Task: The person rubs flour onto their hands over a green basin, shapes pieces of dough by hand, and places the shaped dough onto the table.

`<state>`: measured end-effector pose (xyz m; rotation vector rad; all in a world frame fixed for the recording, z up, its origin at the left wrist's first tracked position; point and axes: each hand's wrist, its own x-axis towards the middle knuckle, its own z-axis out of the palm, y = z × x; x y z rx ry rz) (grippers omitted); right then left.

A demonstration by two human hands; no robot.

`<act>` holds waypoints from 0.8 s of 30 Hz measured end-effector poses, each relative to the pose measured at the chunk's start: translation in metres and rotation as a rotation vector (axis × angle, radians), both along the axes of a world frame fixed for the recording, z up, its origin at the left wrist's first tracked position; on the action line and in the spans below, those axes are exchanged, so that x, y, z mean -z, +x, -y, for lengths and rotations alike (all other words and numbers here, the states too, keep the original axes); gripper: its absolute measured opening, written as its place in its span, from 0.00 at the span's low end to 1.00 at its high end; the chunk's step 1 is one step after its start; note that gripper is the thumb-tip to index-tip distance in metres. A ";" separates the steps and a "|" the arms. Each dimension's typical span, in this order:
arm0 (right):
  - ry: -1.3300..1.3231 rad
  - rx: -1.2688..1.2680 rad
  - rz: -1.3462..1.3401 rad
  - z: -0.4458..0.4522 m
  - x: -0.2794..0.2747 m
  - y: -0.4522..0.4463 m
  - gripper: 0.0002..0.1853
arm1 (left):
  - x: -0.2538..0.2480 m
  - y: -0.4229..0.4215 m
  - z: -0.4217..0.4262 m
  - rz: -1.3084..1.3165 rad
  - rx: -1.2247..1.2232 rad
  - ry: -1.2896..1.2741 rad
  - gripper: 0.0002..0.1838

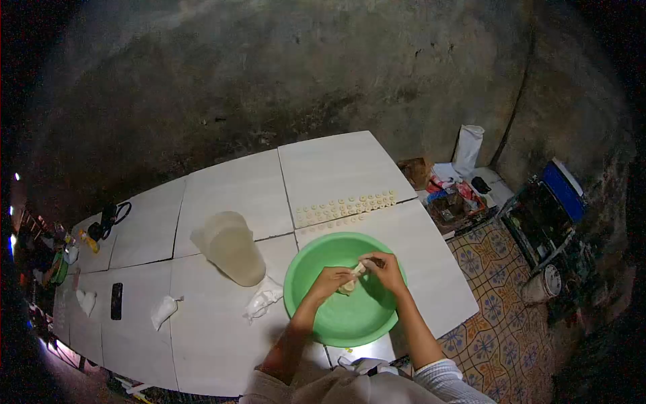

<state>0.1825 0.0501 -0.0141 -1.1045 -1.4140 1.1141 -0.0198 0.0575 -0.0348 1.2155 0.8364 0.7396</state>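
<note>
Where both hands, left (pixel 336 281) and right (pixel 381 268), pinch it, a pale, smooth-looking dough piece (pixel 359 269), small, elongated, held over the green basin (pixel 321 316), another lump (pixel 346 288) below.

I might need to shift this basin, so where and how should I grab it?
Probably by the rim, left hand at its left, right hand at its right, coming from outside: the basin is round, wide and open-topped.
</note>
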 end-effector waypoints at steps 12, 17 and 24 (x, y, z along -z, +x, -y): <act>-0.006 -0.133 0.165 0.006 -0.007 -0.002 0.09 | -0.010 -0.002 0.003 0.069 0.011 -0.094 0.15; 0.227 -0.097 0.266 0.008 -0.011 -0.006 0.08 | -0.002 -0.007 -0.002 0.003 -0.016 -0.099 0.18; 0.172 0.036 0.241 0.007 -0.011 -0.006 0.06 | -0.018 -0.008 0.008 0.220 0.044 -0.303 0.16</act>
